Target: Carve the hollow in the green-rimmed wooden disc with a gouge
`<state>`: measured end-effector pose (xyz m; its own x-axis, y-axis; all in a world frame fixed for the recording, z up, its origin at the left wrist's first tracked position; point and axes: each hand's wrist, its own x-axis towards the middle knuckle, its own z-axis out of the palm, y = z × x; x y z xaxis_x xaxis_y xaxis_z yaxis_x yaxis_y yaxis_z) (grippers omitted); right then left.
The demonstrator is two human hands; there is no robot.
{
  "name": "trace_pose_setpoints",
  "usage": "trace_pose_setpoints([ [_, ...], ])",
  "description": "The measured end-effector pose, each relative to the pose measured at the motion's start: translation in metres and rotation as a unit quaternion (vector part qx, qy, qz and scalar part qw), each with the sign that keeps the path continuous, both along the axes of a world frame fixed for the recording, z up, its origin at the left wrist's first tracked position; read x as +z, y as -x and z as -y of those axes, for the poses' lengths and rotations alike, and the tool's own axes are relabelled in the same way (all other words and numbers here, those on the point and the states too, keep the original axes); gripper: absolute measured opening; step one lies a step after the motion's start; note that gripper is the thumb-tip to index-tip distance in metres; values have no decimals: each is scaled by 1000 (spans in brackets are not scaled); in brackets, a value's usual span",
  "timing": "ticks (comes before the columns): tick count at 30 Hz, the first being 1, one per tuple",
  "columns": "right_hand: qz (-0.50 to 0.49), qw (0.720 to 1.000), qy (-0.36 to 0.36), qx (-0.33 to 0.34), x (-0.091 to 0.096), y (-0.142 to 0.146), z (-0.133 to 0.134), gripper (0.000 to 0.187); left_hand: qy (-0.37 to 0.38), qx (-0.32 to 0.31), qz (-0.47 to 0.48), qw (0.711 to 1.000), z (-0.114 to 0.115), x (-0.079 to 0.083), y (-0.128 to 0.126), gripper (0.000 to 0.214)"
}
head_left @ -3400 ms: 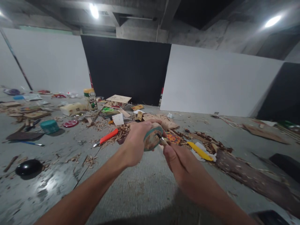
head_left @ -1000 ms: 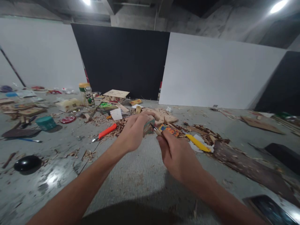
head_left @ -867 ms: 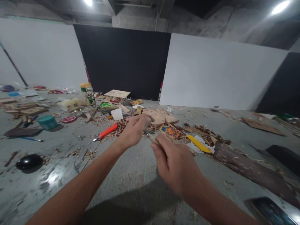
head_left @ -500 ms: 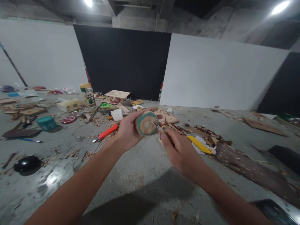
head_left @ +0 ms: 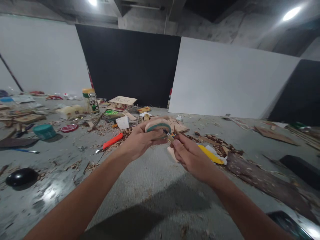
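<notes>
A: Rounded, wood-toned piece [head_left: 157, 122]?
B: Frame centre, teal-banded; left hand [head_left: 140, 138] clamped around it.
A: Right hand [head_left: 187, 150]?
B: Gripping a slim, pale-handled tool [head_left: 171, 137], metal collar shiny, dark tip at the piece.

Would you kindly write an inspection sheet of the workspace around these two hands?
Surface: gray floor, strewn with wood shavings.
In hand: round wooden piece with a teal band; wooden-handled tool, its tip at the piece, contact unclear.
Clutter: orange-handled cutter, teal tub, red lid, blue paintbrush, yellow-capped bottle, glossy black object.
Hands: left hand grips the wooden piece; right hand holds the tool by its handle.
Cables: nothing seen.
Surroundings: black panel between white panels; ceiling lights above.
</notes>
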<state>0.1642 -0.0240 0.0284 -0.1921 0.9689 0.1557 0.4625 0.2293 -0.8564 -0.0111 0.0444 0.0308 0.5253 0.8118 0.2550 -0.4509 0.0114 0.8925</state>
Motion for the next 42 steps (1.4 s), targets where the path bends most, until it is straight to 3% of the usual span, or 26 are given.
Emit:
trace_pose_setpoints([
  [8, -43, 999, 9, -6, -3, 2, -5, 28, -96, 128, -76, 984, -7, -11, -2, 25],
  [18, -134, 986, 92, -16, -10, 6, -8, 29, -198, 176, -130, 955, -6, -7, -2, 41],
  [23, -199, 965, 170, 14, -5, 13, -1, 30, -260, 213, -165, 927, -3, -8, -3, 39],
  [27, -257, 934, 237, 78, 4, 13, 6, 28, -304, 235, -203, 901, 3, -7, -7, 30],
  [29, -250, 943, 207, 70, 3, 12, 6, 28, -314, 247, -200, 894, 6, -7, -9, 31],
  [32, -216, 972, 96, 4, -5, 14, 3, 26, -322, 263, -197, 888, 10, -6, -10, 32],
  [34, -215, 974, 73, -13, -6, 15, 4, 24, -323, 267, -195, 887, 12, -6, -11, 32],
  [37, -283, 943, 167, 46, 2, 12, 9, 26, -316, 253, -166, 899, 15, -5, -12, 31],
  [40, -391, 860, 296, 143, 11, 7, 13, 26, -288, 237, -141, 917, 17, -3, -14, 29],
  [41, -401, 851, 304, 149, 12, 7, 13, 26, -279, 234, -139, 921, 17, -2, -14, 28],
  [42, -394, 860, 294, 138, 12, 7, 13, 26, -274, 231, -140, 923, 17, -2, -14, 27],
])
